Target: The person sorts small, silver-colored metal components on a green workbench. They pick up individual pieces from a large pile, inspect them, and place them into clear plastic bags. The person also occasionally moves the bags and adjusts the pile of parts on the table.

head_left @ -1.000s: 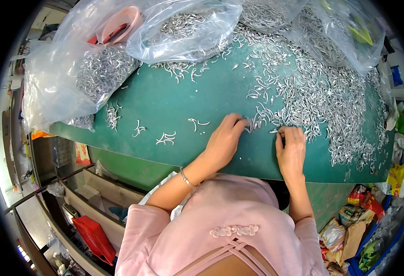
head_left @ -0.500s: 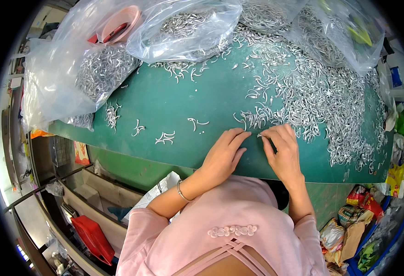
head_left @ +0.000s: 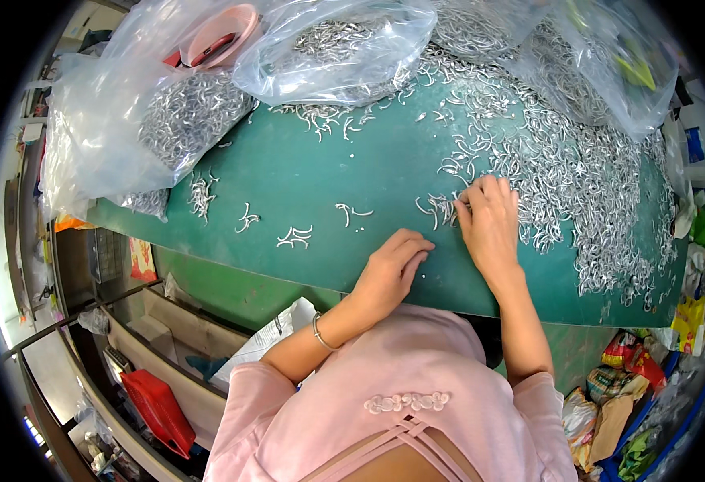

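Note:
Small curved silvery metal pieces (head_left: 545, 161) lie in a broad heap over the right side of the green table (head_left: 304, 177). At the heap's near left edge, my right hand (head_left: 491, 221) rests with its fingers bent down among the pieces; its fingertips hide whatever they pinch. My left hand (head_left: 391, 269) is by the table's near edge, its fingers curled together and pointing toward the right. What it holds, if anything, cannot be made out. To its left lie small loose groups of the same pieces, one of them a little cluster (head_left: 295, 236).
Clear plastic bags (head_left: 336, 48) full of metal pieces line the far side. A pink bowl (head_left: 236, 36) with a red-handled tool stands among them at the far left. Below the table on the left is a red container (head_left: 158, 411); colourful packages (head_left: 609, 381) lie at lower right.
My right hand has moved away from my left and forward to the edge of the heap. The left hand stays near its place, its fingers more curled in. The view has shifted slightly.

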Demonstrator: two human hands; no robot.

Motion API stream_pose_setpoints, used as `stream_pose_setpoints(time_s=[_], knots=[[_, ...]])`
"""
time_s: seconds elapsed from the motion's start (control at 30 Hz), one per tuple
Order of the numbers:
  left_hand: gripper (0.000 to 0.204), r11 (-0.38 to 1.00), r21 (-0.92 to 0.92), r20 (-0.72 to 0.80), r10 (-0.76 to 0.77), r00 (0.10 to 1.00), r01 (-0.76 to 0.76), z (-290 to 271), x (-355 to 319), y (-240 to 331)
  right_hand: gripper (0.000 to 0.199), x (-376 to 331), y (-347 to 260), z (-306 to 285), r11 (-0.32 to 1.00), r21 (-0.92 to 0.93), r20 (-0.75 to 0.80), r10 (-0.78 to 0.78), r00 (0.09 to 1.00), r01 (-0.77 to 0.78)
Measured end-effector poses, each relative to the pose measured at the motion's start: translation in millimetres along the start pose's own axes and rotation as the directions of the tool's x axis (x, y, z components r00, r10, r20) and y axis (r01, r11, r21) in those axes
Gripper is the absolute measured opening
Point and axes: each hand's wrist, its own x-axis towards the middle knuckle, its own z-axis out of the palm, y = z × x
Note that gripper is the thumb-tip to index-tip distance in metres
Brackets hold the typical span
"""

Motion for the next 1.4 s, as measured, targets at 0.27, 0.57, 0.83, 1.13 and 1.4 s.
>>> stream_pose_setpoints(time_s=[0.27, 0.57, 0.83, 1.13, 1.4], knots=[[0.028, 0.972, 0.221, 0.081, 0.065, 0.995, -0.081, -5.9, -6.8, -4.9, 0.012, -40.2, -22.3, -15.7, 0.931, 0.345, 0.19, -0.189, 0.963, 0.115], [0.029, 0.877, 0.417, 0.207, 0.163, 0.965, -0.238, 1.3, -2.8, -7.2, 0.026, -9.7, -12.0, -1.9, 0.955, 0.209, 0.053, -0.225, 0.973, 0.209], [0.016, 0.952, 0.248, 0.163, 0.143, 0.976, -0.181, -1.9, -12.5, -10.4, 0.021, -19.4, 29.8, -20.7, 0.996, -0.085, -0.095, -0.032, 0.995, 0.024], [0.015, 0.953, 0.241, 0.17, 0.145, 0.975, -0.183, -2.1, -13.0, -10.6, 0.022, -9.7, -19.6, 11.9, 0.98, 0.143, 0.111, -0.154, 0.982, 0.137], [0.014, 0.952, 0.237, 0.196, 0.15, 0.969, -0.195, -0.1, -13.5, -9.8, 0.037, 15.5, 9.0, -1.8, 0.998, -0.025, -0.052, -0.051, 0.997, 0.05]])
